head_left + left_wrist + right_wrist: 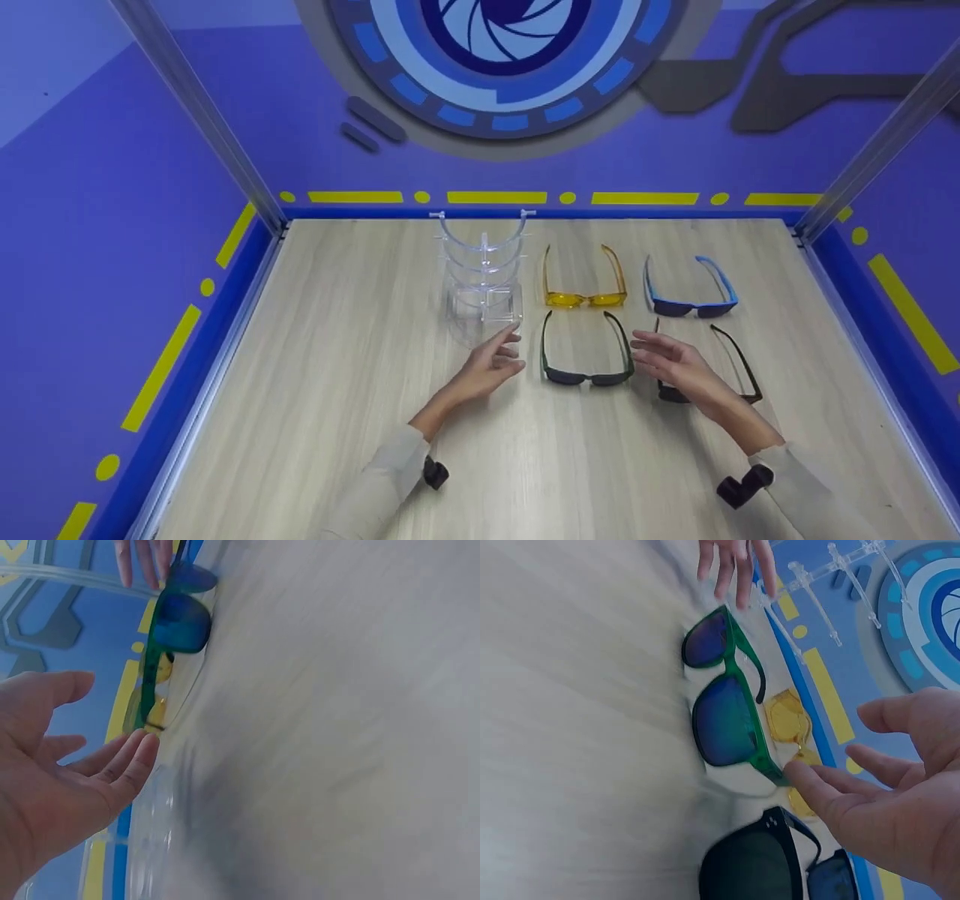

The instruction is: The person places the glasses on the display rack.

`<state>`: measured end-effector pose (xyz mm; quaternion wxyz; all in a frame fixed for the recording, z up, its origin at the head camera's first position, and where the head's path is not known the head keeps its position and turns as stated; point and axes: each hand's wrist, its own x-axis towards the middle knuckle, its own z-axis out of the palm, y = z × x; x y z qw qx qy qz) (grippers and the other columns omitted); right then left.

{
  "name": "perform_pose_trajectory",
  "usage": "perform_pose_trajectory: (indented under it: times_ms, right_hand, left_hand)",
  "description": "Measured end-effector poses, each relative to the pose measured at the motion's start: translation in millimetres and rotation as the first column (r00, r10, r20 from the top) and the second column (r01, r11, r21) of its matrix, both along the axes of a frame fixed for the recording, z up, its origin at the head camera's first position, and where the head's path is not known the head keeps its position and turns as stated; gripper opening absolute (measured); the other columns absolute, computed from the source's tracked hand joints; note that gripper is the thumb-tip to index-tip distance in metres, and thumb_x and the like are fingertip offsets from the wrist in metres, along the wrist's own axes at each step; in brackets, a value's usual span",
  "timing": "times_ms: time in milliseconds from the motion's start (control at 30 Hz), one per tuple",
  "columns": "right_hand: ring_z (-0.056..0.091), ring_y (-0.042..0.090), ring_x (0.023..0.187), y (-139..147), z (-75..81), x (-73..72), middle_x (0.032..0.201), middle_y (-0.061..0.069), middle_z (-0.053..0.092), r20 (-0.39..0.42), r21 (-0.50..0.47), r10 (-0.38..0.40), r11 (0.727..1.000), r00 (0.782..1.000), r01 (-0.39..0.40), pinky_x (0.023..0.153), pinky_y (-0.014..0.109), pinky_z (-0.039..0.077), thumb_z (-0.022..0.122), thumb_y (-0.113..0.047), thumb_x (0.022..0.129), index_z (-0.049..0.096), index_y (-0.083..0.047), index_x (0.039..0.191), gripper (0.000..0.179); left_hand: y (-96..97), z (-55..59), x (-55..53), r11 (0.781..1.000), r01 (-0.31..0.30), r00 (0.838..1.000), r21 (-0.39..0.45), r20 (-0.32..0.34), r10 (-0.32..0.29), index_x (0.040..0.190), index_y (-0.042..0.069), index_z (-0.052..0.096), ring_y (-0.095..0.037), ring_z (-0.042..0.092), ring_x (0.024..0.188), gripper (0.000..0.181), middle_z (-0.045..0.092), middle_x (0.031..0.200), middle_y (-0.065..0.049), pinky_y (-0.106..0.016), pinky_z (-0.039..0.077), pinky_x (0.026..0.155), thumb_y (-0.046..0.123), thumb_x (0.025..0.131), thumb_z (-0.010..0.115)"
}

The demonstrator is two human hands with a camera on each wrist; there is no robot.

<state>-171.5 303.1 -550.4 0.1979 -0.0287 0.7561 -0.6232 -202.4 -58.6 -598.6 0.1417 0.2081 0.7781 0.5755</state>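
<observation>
My left hand (484,369) hovers open beside the green-framed sunglasses (568,377), fingers relaxed and holding nothing. On their other side my right hand (681,369) is also open, its fingertips right at the green temple in the head view. It overlaps part of the black sunglasses (752,397). In the right wrist view the green sunglasses (727,720) show blue-green mirrored lenses and lie between both hands. Just beyond my left fingertips stands a clear plastic eyewear display rack (484,288) with several curved tiers and no glasses on it.
Behind the green pair lie yellow-lensed glasses (568,300). Blue-framed sunglasses (697,310) lie to their right, behind the black pair. The wooden table (315,390) is bordered by blue printed panels (247,97) at the back and both sides.
</observation>
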Motion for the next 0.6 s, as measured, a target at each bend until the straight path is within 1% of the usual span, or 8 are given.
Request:
perform_pose_trajectory:
  times_ms: [100, 200, 267, 367, 433, 500, 600]
  right_hand:
    - [0.054, 0.002, 0.133, -4.2, -1.3, -0.4, 0.162, 0.029, 0.033, 0.022, 0.007, -0.007, 1.0, 1.0, 0.007, 0.107, 0.017, 0.048, 0.057, -0.026, 0.106, 0.03, 0.002, 0.158, 0.065]
    - [0.052, 0.003, 0.135, -7.0, -2.2, -1.1, 0.162, 0.028, 0.034, 0.0, 0.029, -0.023, 0.999, 1.0, 0.023, 0.104, 0.013, 0.047, 0.057, -0.028, 0.106, 0.032, 0.002, 0.157, 0.064]
    - [0.051, 0.01, 0.139, -8.1, -2.8, -1.2, 0.161, 0.027, 0.036, -0.019, 0.057, -0.036, 0.998, 0.999, 0.037, 0.1, 0.009, 0.047, 0.057, -0.029, 0.106, 0.034, 0.001, 0.156, 0.064]
    - [0.045, 0.027, 0.146, -9.4, -3.5, -1.4, 0.161, 0.026, 0.037, -0.029, 0.094, -0.038, 0.995, 0.999, 0.04, 0.097, 0.008, 0.045, 0.057, -0.027, 0.106, 0.035, 0.001, 0.156, 0.062]
    - [0.039, 0.037, 0.148, -10.6, -3.7, -1.9, 0.161, 0.026, 0.037, -0.02, 0.109, -0.03, 0.994, 0.999, 0.032, 0.1, 0.011, 0.047, 0.056, -0.026, 0.106, 0.034, 0.002, 0.156, 0.061]
    - [0.037, 0.04, 0.149, -12.0, -3.6, -3.1, 0.161, 0.027, 0.036, -0.008, 0.123, -0.013, 0.992, 1.0, 0.013, 0.107, 0.019, 0.048, 0.055, -0.025, 0.107, 0.033, 0.003, 0.156, 0.061]
    - [0.037, 0.04, 0.149, -12.9, -3.7, -4.1, 0.162, 0.028, 0.034, 0.003, 0.135, 0.004, 0.991, 1.0, -0.005, 0.115, 0.036, 0.047, 0.054, -0.026, 0.107, 0.032, 0.005, 0.156, 0.062]
  left_hand:
    - [13.1, -3.9, -1.2, 1.0, 0.003, 1.0, 0.013, 0.017, -0.003, 0.16, 0.002, 0.028, -0.043, 0.06, 0.126, 0.07, 0.047, 0.149, -0.029, -0.046, 0.054, 0.106, 0.009, 0.1, 0.063]
    - [24.9, -8.2, -3.9, 1.0, 0.004, 0.999, 0.028, 0.038, -0.005, 0.16, 0.003, 0.028, -0.041, 0.06, 0.126, 0.07, 0.047, 0.151, -0.028, -0.045, 0.054, 0.107, 0.008, 0.099, 0.063]
    - [31.6, -10.9, -5.7, 0.999, 0.001, 0.999, 0.043, 0.042, -0.003, 0.159, 0.002, 0.029, -0.042, 0.06, 0.126, 0.069, 0.046, 0.15, -0.028, -0.044, 0.054, 0.107, 0.007, 0.099, 0.063]
    - [38.8, -14.5, -8.0, 0.999, -0.004, 0.999, 0.051, 0.047, 0.002, 0.158, 0.0, 0.031, -0.043, 0.06, 0.125, 0.068, 0.046, 0.15, -0.029, -0.043, 0.054, 0.107, 0.006, 0.099, 0.063]
    - [42.0, -16.4, -9.4, 0.999, -0.011, 0.999, 0.053, 0.047, 0.009, 0.157, -0.002, 0.032, -0.043, 0.061, 0.124, 0.066, 0.047, 0.149, -0.031, -0.042, 0.055, 0.105, 0.004, 0.098, 0.062]
    - [44.1, -17.9, -10.7, 0.998, -0.023, 0.998, 0.056, 0.052, 0.02, 0.155, -0.003, 0.034, -0.042, 0.062, 0.122, 0.065, 0.048, 0.148, -0.031, -0.038, 0.057, 0.103, 0.002, 0.097, 0.062]
    - [47.5, -19.3, -12.7, 0.996, -0.042, 0.997, 0.084, 0.072, 0.036, 0.153, -0.006, 0.037, -0.041, 0.064, 0.118, 0.062, 0.05, 0.146, -0.032, -0.029, 0.059, 0.093, -0.002, 0.096, 0.061]
